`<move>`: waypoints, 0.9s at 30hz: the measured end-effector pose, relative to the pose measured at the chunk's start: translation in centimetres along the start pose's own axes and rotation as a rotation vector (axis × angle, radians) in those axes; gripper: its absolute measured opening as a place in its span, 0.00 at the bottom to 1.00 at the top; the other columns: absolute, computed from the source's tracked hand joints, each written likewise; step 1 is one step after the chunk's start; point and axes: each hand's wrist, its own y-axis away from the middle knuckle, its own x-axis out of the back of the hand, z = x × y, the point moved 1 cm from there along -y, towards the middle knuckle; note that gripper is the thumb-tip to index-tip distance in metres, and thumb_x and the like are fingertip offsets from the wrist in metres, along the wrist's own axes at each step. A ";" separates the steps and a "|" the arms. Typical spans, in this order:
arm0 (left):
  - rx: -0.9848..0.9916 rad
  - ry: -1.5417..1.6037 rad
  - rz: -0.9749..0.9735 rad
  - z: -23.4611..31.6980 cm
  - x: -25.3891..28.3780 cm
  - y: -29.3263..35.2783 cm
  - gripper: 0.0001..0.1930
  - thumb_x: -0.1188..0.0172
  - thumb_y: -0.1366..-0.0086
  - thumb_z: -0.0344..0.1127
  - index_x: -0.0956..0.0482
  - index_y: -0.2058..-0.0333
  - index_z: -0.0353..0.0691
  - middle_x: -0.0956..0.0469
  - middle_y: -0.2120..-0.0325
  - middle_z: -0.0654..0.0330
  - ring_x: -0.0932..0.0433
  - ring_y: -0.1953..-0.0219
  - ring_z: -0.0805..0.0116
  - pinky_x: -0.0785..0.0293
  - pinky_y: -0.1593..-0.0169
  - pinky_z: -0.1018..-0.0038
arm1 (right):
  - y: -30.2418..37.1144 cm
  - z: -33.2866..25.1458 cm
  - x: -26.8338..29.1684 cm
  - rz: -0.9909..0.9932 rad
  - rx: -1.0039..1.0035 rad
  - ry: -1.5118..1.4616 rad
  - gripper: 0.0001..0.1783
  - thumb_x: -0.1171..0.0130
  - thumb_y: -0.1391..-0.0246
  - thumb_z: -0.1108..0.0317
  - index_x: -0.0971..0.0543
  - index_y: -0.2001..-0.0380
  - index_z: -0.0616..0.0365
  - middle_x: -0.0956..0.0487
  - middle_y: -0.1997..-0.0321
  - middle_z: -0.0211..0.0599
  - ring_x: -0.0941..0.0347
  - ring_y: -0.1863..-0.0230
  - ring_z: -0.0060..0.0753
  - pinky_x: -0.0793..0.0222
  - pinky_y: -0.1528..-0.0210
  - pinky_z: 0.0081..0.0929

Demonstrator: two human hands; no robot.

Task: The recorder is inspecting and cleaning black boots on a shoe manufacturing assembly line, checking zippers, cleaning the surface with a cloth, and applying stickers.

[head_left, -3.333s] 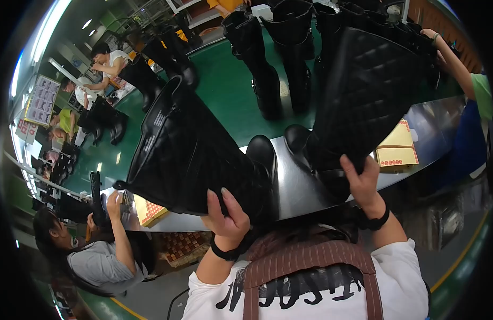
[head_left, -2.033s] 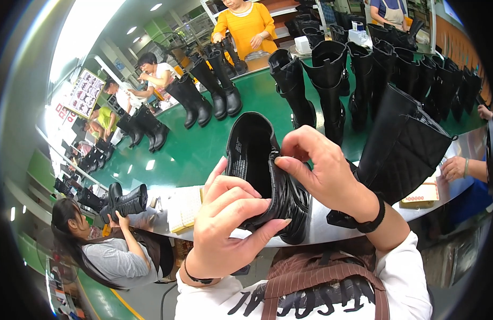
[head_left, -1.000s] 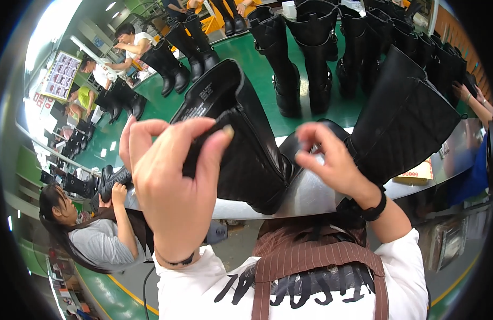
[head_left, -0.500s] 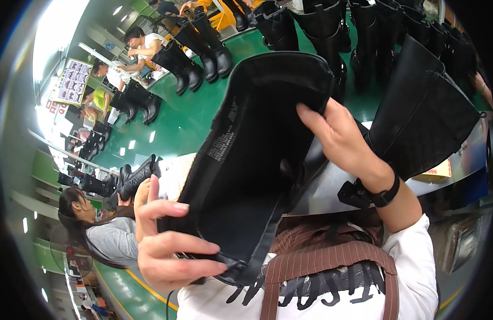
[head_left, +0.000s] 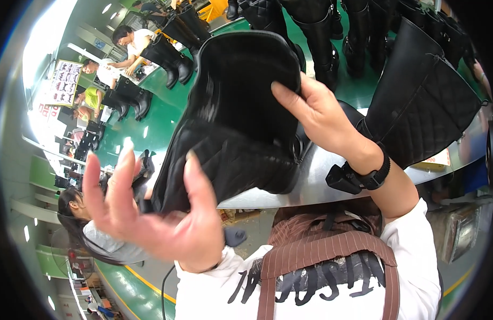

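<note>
A tall black boot (head_left: 230, 154) tilts toward me with its wide shaft opening facing up. The outer side shows quilted stitching, and the inside is dark. My right hand (head_left: 329, 120) grips the right rim of the shaft, thumb inside the opening and the other fingers behind. My left hand (head_left: 161, 224) is beside the shaft's lower left edge, fingers spread and thumb up, slightly blurred. It is not closed on the leather; whether it touches the edge I cannot tell. Another black boot (head_left: 417, 101) with a quilted shaft leans to the right of my right hand.
A shiny metal work surface (head_left: 246, 200) lies under the boots. Beyond it, several black boots (head_left: 316, 37) stand on a long green table (head_left: 145, 128). Co-workers sit along its far left side. A person in grey (head_left: 105, 240) is close at my left.
My left hand has let go of the shaft's lower edge and spread its fingers. The boot has shifted left and up, and turned so its quilted outer side shows. My right hand keeps its grip.
</note>
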 end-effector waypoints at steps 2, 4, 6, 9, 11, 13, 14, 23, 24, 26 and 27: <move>-0.062 0.131 0.035 -0.9 -2.5 1.0 0.44 0.30 0.50 0.21 0.47 0.38 0.35 0.45 0.38 0.52 0.31 0.46 0.55 0.31 0.45 0.67 | 1.0 0.9 0.4 0.047 -0.009 0.067 0.16 0.45 0.37 0.64 0.27 0.53 0.64 0.24 0.69 0.34 0.30 0.67 0.20 0.31 0.64 0.22; -0.015 0.335 0.035 -1.9 -4.0 3.1 0.53 0.28 0.50 0.26 0.59 0.34 0.34 0.54 0.35 0.49 0.40 0.39 0.52 0.39 0.39 0.64 | 2.9 1.9 0.9 0.151 0.115 -0.009 0.16 0.40 0.41 0.62 0.25 0.56 0.63 0.21 0.69 0.34 0.26 0.67 0.22 0.29 0.64 0.22; -0.067 0.193 -0.062 -3.4 -4.6 5.6 0.60 0.26 0.51 0.32 0.67 0.33 0.33 0.66 0.33 0.47 0.55 0.31 0.49 0.55 0.30 0.57 | 5.8 3.1 2.2 0.179 -0.059 0.244 0.16 0.36 0.44 0.62 0.23 0.58 0.61 0.19 0.66 0.37 0.23 0.67 0.23 0.27 0.64 0.25; 0.225 0.497 -0.403 -3.4 -6.7 12.3 0.61 0.24 0.53 0.36 0.65 0.34 0.28 0.55 0.36 0.38 0.51 0.32 0.48 0.60 0.30 0.59 | 9.1 6.1 1.4 0.012 -0.305 0.323 0.17 0.31 0.50 0.61 0.21 0.63 0.62 0.19 0.66 0.37 0.22 0.70 0.25 0.27 0.66 0.25; 0.443 0.644 -0.555 -3.7 -7.4 15.9 0.49 0.26 0.51 0.32 0.50 0.37 0.27 0.38 0.41 0.43 0.37 0.38 0.55 0.47 0.34 0.64 | 10.1 7.6 0.1 0.061 -0.291 0.282 0.13 0.30 0.51 0.67 0.20 0.66 0.62 0.20 0.71 0.31 0.28 0.78 0.16 0.31 0.76 0.18; 0.813 0.911 -0.769 -4.0 -8.2 18.4 0.33 0.27 0.50 0.29 0.31 0.46 0.28 0.24 0.51 0.51 0.25 0.49 0.63 0.32 0.43 0.70 | 10.3 8.6 -1.0 0.086 -0.319 0.276 0.12 0.31 0.51 0.67 0.20 0.65 0.62 0.20 0.72 0.31 0.28 0.78 0.16 0.31 0.76 0.19; 0.808 0.885 -0.763 -4.2 -8.3 19.1 0.33 0.27 0.50 0.29 0.31 0.46 0.28 0.24 0.51 0.51 0.25 0.49 0.63 0.32 0.43 0.70 | 10.2 8.9 -1.4 0.110 -0.361 0.277 0.12 0.31 0.50 0.68 0.21 0.65 0.63 0.21 0.74 0.31 0.28 0.78 0.16 0.30 0.76 0.19; 0.871 0.908 -0.827 -4.7 -8.3 19.1 0.28 0.26 0.52 0.25 0.27 0.52 0.31 0.21 0.57 0.56 0.22 0.55 0.68 0.26 0.49 0.73 | 9.2 9.6 -1.7 -0.214 -0.662 0.164 0.17 0.47 0.39 0.59 0.22 0.73 0.63 0.24 0.82 0.33 0.30 0.81 0.19 0.34 0.77 0.23; 0.883 0.907 -0.834 -4.7 -8.3 19.3 0.27 0.27 0.52 0.24 0.27 0.52 0.31 0.21 0.57 0.57 0.22 0.55 0.68 0.26 0.49 0.73 | 8.8 9.1 -1.7 -0.204 -0.661 0.180 0.17 0.47 0.39 0.59 0.22 0.73 0.63 0.24 0.82 0.33 0.30 0.81 0.19 0.34 0.77 0.23; 0.927 0.932 -0.803 -4.7 -8.4 19.8 0.26 0.28 0.51 0.25 0.27 0.53 0.32 0.21 0.57 0.57 0.22 0.55 0.69 0.27 0.49 0.73 | 7.7 7.3 -1.6 -0.232 -0.807 0.027 0.17 0.48 0.38 0.61 0.24 0.76 0.61 0.25 0.81 0.28 0.33 0.81 0.16 0.38 0.78 0.19; 0.880 0.848 -0.827 -4.8 -8.4 20.0 0.25 0.28 0.51 0.25 0.26 0.53 0.32 0.21 0.58 0.58 0.22 0.55 0.69 0.27 0.49 0.73 | 6.8 5.8 -1.5 -0.221 -0.825 -0.010 0.16 0.48 0.38 0.61 0.24 0.77 0.60 0.26 0.81 0.27 0.36 0.82 0.16 0.40 0.78 0.18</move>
